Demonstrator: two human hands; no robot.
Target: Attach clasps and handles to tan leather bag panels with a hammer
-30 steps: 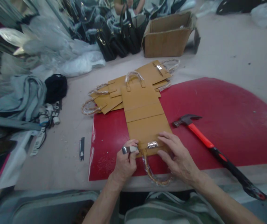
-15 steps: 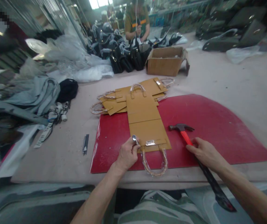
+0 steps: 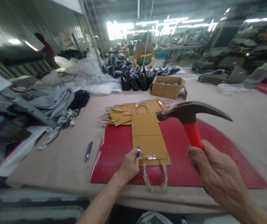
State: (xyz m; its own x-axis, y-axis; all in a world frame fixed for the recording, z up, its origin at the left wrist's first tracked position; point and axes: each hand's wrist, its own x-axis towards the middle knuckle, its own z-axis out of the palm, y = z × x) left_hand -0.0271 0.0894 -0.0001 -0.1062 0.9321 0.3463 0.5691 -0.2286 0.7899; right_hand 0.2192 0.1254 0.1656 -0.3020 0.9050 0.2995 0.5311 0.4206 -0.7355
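Note:
A claw hammer (image 3: 195, 119) with a dark head and red neck is raised in my right hand (image 3: 219, 174), its fingers wrapped round the handle. My left hand (image 3: 130, 165) pinches a small shiny metal piece (image 3: 139, 150) at the left edge of a tan bag panel (image 3: 147, 127). The panel lies flat, with a plastic-wrapped handle (image 3: 155, 186) towards me and another handle (image 3: 142, 105) at its far end. A silver metal fitting (image 3: 151, 156) sits near the panel's close edge. Beneath is a red board (image 3: 117, 146).
More tan panels (image 3: 121, 119) are stacked behind. A cutter (image 3: 88, 151) lies left of the board. Further back stand a cardboard box (image 3: 167, 88), black bags (image 3: 133, 81) and plastic wrapping (image 3: 86, 74). A person (image 3: 145, 54) works across the table.
My right hand has lifted the hammer from low over the board and gripped it closer to the head. My left hand stays at the panel's edge. The view has tilted up.

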